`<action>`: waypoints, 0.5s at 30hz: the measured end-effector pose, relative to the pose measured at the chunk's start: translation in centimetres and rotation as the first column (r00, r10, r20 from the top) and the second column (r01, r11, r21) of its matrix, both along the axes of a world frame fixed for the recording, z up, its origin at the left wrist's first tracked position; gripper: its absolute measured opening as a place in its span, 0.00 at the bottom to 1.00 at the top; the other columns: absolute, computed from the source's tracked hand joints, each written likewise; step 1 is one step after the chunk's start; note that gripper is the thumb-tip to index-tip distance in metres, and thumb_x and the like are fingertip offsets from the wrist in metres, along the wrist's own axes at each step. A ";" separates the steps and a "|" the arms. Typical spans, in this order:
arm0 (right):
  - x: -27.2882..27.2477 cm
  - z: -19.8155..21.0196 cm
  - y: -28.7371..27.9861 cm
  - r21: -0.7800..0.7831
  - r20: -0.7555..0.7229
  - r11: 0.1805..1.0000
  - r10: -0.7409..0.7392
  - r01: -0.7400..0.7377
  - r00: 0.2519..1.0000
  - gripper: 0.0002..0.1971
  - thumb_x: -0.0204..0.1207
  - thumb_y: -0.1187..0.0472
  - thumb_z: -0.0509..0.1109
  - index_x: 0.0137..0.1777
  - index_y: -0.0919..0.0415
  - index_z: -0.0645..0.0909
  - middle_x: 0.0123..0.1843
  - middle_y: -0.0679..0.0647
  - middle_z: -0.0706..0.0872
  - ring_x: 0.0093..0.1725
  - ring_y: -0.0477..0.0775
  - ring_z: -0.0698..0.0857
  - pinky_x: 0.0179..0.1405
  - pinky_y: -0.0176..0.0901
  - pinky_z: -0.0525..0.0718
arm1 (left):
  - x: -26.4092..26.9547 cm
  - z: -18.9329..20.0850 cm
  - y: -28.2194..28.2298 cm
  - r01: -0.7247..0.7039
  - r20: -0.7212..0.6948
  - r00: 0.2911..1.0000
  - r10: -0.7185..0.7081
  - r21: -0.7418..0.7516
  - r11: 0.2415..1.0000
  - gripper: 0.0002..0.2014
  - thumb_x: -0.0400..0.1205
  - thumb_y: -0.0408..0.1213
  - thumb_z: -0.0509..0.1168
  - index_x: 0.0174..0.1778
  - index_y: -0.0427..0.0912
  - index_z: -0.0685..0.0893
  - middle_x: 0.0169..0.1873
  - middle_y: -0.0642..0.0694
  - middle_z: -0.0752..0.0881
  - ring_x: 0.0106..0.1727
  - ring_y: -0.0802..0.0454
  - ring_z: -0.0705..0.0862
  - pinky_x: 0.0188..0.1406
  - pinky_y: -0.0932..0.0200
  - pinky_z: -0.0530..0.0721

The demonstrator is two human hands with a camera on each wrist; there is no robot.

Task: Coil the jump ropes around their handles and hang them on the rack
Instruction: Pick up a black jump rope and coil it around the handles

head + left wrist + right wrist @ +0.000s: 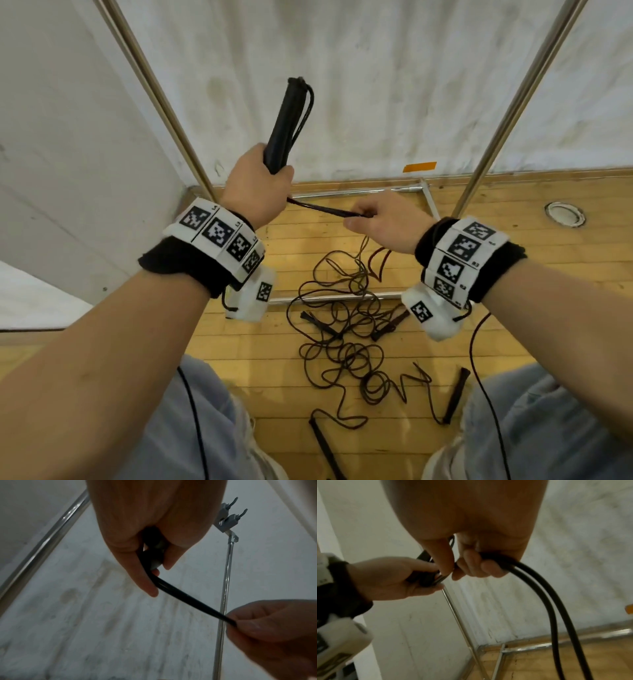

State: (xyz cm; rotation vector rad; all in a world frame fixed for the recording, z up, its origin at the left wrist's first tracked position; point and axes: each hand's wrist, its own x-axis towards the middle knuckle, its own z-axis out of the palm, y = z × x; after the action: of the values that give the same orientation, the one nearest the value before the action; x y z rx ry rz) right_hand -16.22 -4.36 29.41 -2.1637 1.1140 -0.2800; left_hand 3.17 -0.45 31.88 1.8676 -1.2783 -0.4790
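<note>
the rack frames everything, its steel poles slanting up either side of me against the stained white wall and its base bars lying on the wooden floor. on that floor between my knees sprawls a loose tangle of ropes, thin dark cord in overlapping loops with several black handles scattered among it; i cannot tell which handle belongs to which cord. my left hand is raised in front of the wall, fingers curled round the lower end of a pair of black handles held together and pointing up, a short loop of cord at their top. from under that fist a doubled black rope runs taut to my right hand, where thumb and fingers pinch it. the right wrist view shows what the head view hides: two strands leaving my curled fingers and hanging down toward the floor, cut off at the frame's edge. only the left wrist view shows grey hooks at the top of a rack pole, blurred and small. the handles' lower ends are buried in my palm.
</note>
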 end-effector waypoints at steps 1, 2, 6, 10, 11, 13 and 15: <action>-0.1 0.2 -0.3 -0.036 -0.046 0.999 0.017 -0.018 0.999 0.14 0.80 0.50 0.65 0.32 0.48 0.75 0.27 0.47 0.74 0.28 0.46 0.73 0.28 0.40 0.66 | 0.2 -0.2 0.0 0.010 0.078 0.997 -0.014 0.054 0.998 0.08 0.82 0.40 0.63 0.55 0.45 0.76 0.35 0.50 0.81 0.30 0.54 0.84 0.27 0.57 0.85; -0.1 0.3 -0.6 -0.072 -0.089 0.997 0.022 -0.029 0.996 0.14 0.79 0.48 0.65 0.32 0.48 0.76 0.27 0.47 0.75 0.28 0.46 0.73 0.28 0.39 0.66 | 0.4 -0.3 0.0 0.023 0.147 0.988 -0.041 0.118 0.993 0.09 0.82 0.41 0.63 0.57 0.44 0.76 0.37 0.49 0.82 0.32 0.53 0.85 0.28 0.57 0.84; -0.6 0.9 -1.6 -0.189 -0.130 0.981 -0.071 0.045 0.989 0.21 0.78 0.40 0.62 0.30 0.54 0.77 0.25 0.48 0.74 0.25 0.47 0.73 0.25 0.39 0.64 | 0.6 -0.7 0.2 0.093 0.176 0.972 -0.159 0.336 0.937 0.12 0.84 0.42 0.63 0.62 0.43 0.76 0.40 0.44 0.85 0.36 0.49 0.87 0.33 0.54 0.87; -0.9 1.4 -1.7 -0.284 -0.081 0.956 -0.103 0.076 0.991 0.19 0.80 0.43 0.62 0.29 0.49 0.69 0.29 0.48 0.74 0.28 0.46 0.73 0.26 0.39 0.62 | 0.0 -0.8 0.5 0.217 0.170 0.936 -0.307 0.409 0.887 0.16 0.81 0.55 0.65 0.53 0.47 0.77 0.35 0.46 0.85 0.29 0.54 0.86 0.24 0.60 0.84; -0.8 1.5 -1.6 -0.294 -0.066 0.953 -0.101 0.077 0.993 0.18 0.81 0.45 0.61 0.30 0.49 0.69 0.30 0.47 0.75 0.29 0.45 0.73 0.26 0.39 0.62 | -0.2 -0.9 0.5 0.246 0.171 0.922 -0.347 0.434 0.867 0.18 0.78 0.58 0.67 0.51 0.47 0.78 0.35 0.45 0.85 0.29 0.53 0.85 0.26 0.58 0.85; -0.7 1.7 -1.4 -0.304 -0.027 0.951 -0.073 0.061 0.997 0.15 0.83 0.49 0.60 0.34 0.51 0.72 0.31 0.46 0.75 0.31 0.42 0.72 0.27 0.37 0.64 | -0.6 -1.1 0.5 0.270 0.202 0.885 -0.419 0.509 0.817 0.22 0.73 0.62 0.70 0.48 0.47 0.79 0.34 0.43 0.86 0.29 0.50 0.85 0.32 0.53 0.87; -0.5 2.1 -1.0 -0.294 0.026 0.955 -0.019 0.026 0.999 0.10 0.84 0.54 0.59 0.44 0.55 0.77 0.32 0.44 0.75 0.31 0.42 0.72 0.26 0.30 0.66 | -1.1 -1.5 0.5 0.243 0.295 0.825 -0.482 0.584 0.774 0.25 0.71 0.65 0.70 0.42 0.43 0.78 0.31 0.44 0.82 0.29 0.50 0.82 0.31 0.54 0.82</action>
State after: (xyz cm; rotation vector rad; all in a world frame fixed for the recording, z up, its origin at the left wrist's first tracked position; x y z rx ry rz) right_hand -16.71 -5.40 31.51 -2.4010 1.1441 -0.5078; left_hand 2.05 0.04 30.41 2.2586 -2.0066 -0.7078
